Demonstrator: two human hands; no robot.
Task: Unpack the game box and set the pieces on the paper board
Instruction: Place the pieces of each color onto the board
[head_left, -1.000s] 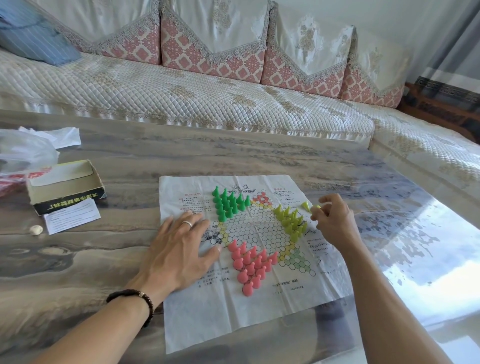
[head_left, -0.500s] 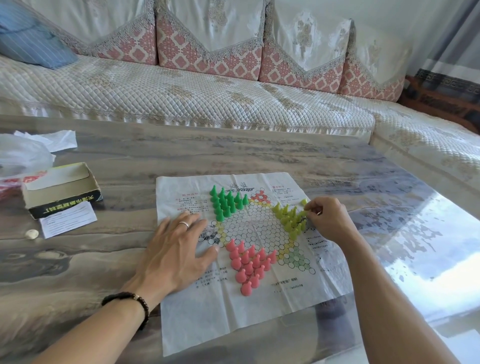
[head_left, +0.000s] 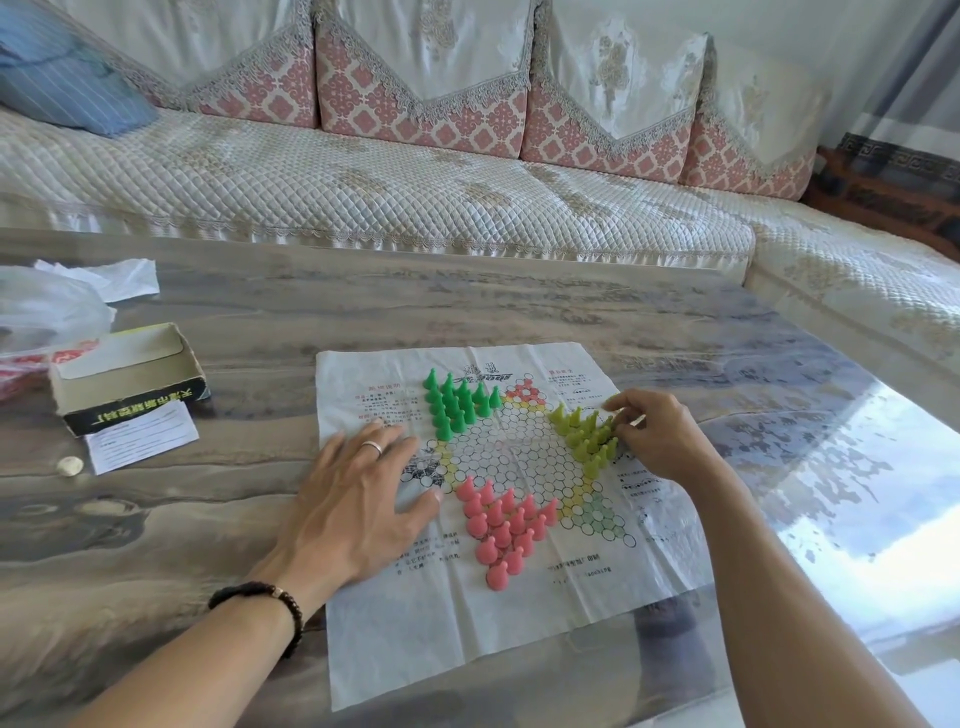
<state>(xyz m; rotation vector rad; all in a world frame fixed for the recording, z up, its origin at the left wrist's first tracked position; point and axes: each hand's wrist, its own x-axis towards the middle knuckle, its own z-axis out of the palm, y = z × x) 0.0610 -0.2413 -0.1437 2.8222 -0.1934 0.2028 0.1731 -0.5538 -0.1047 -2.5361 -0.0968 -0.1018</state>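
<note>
A white paper board (head_left: 519, 623) printed with a hexagon grid lies on the table. Several green pieces (head_left: 454, 402) stand in its upper-left corner, several pink pieces (head_left: 501, 525) at the bottom, and several yellow-green pieces (head_left: 587, 436) at the right. My left hand (head_left: 358, 493) presses flat on the paper's left side, fingers spread. At the right edge of the yellow-green group, my right hand (head_left: 654, 436) pinches a yellow-green piece (head_left: 614, 402) with curled fingertips. The opened game box (head_left: 124, 379) sits at the left.
A slip of paper (head_left: 143, 436) and a small pale pebble-like object (head_left: 69, 465) lie by the box. A plastic bag (head_left: 41, 312) sits at the far left. A quilted sofa (head_left: 415, 192) runs behind the glossy marble-look table (head_left: 519, 301).
My right hand has moved left from the board's right margin to the yellow-green group, carrying a piece. The left hand has stayed flat on the paper.
</note>
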